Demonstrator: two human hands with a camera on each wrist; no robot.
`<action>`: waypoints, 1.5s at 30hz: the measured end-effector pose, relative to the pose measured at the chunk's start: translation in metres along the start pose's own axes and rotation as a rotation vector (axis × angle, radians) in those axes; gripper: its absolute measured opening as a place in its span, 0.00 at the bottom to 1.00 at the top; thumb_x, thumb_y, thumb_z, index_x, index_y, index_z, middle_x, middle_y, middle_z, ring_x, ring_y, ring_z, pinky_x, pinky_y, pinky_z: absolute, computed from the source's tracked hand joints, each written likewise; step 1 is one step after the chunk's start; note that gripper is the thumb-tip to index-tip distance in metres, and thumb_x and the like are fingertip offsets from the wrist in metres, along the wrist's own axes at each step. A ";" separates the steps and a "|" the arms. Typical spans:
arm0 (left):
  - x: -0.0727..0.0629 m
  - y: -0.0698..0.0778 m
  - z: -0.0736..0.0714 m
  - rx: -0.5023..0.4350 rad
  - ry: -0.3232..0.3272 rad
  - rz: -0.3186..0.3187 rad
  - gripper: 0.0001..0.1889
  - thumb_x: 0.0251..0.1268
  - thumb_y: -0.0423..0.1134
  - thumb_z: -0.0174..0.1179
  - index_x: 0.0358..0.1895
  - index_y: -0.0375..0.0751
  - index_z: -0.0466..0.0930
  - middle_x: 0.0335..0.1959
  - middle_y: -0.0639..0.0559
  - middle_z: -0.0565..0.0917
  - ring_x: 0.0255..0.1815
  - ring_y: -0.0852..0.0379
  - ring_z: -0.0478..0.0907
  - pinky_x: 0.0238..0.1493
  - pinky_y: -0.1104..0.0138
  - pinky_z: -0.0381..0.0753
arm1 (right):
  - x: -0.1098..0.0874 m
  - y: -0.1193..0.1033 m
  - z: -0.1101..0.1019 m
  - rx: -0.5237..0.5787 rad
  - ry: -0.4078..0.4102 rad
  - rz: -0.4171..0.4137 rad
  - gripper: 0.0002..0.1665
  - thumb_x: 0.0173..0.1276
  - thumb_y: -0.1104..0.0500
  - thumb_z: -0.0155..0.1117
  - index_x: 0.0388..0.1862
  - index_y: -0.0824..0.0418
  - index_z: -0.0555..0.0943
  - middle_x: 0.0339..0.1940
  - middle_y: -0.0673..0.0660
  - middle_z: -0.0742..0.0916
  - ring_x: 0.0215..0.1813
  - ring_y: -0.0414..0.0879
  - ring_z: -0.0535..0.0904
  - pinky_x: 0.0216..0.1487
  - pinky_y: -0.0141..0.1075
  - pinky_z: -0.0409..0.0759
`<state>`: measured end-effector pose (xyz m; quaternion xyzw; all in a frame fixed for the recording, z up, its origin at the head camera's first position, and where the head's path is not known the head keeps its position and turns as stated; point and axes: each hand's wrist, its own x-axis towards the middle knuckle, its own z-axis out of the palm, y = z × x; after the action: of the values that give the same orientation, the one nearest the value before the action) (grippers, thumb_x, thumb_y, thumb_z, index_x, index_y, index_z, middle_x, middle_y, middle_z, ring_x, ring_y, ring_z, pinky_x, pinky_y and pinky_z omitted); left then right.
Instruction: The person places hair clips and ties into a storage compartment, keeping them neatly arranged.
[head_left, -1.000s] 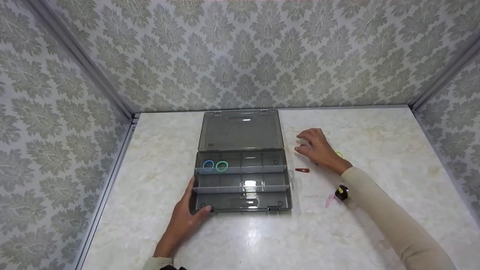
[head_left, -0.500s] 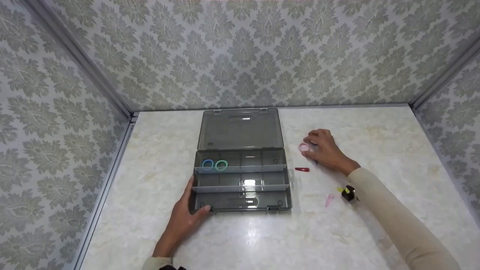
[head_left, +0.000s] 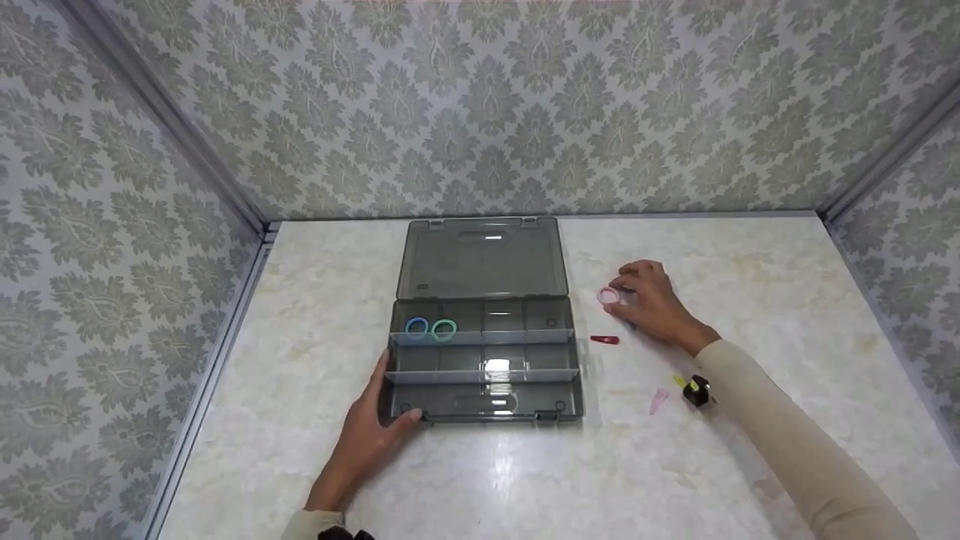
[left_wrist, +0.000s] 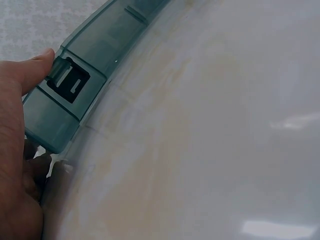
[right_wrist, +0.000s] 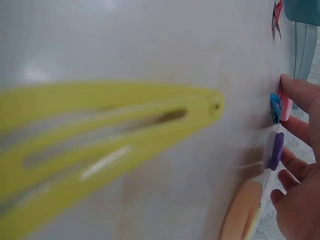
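My left hand (head_left: 371, 435) grips the front left corner of a smoky grey divided storage box (head_left: 480, 418), its thumb over the front rim near a latch (left_wrist: 69, 80). The box's lid (head_left: 481, 262) lies back, open. A blue hair tie (head_left: 417, 328) and a green hair tie (head_left: 444, 330) lean in its back row at the left. Right of the box, my right hand (head_left: 649, 304) pinches a pink hair tie (head_left: 608, 295) between thumb and fingertips. Beneath those fingers in the right wrist view are a blue hair clip (right_wrist: 275, 108) and a purple hair tie (right_wrist: 276, 151).
A red snap clip (head_left: 604, 340) lies beside the box's right wall. Nearer the front are a pink snap clip (head_left: 658, 400) and a yellow snap clip (head_left: 679, 381), which overlaps the black wrist camera (head_left: 697, 391). A peach-coloured ring (right_wrist: 241, 212) lies near the right palm.
My right hand has shifted slightly right, and its thumb and fingers now pinch the pink hair tie. A yellow ring beside the right wrist has become hidden. The left hand stays at the box.
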<state>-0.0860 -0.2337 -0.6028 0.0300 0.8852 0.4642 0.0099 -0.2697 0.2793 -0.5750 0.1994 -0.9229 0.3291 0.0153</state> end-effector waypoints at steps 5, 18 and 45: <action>0.001 0.000 0.001 0.002 0.002 0.009 0.58 0.72 0.59 0.72 0.93 0.52 0.42 0.92 0.42 0.53 0.91 0.37 0.52 0.88 0.40 0.51 | 0.000 -0.007 0.001 -0.017 0.024 -0.051 0.16 0.74 0.58 0.79 0.52 0.67 0.89 0.67 0.69 0.80 0.75 0.67 0.65 0.77 0.67 0.58; 0.001 0.001 0.000 -0.007 0.014 0.040 0.58 0.73 0.55 0.73 0.93 0.45 0.43 0.92 0.41 0.53 0.90 0.37 0.53 0.88 0.40 0.52 | 0.005 -0.036 -0.005 -0.005 0.205 -0.247 0.12 0.72 0.63 0.80 0.49 0.69 0.90 0.57 0.69 0.86 0.66 0.69 0.73 0.69 0.67 0.66; 0.000 -0.001 0.000 0.002 0.000 0.007 0.58 0.73 0.60 0.72 0.93 0.50 0.41 0.92 0.43 0.52 0.91 0.38 0.51 0.89 0.41 0.50 | 0.009 -0.088 0.015 -0.019 0.145 -0.362 0.12 0.71 0.61 0.82 0.50 0.62 0.92 0.52 0.61 0.87 0.60 0.63 0.76 0.63 0.63 0.73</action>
<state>-0.0864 -0.2336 -0.6036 0.0330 0.8855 0.4634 0.0085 -0.2432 0.2052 -0.5327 0.3377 -0.8716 0.3256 0.1424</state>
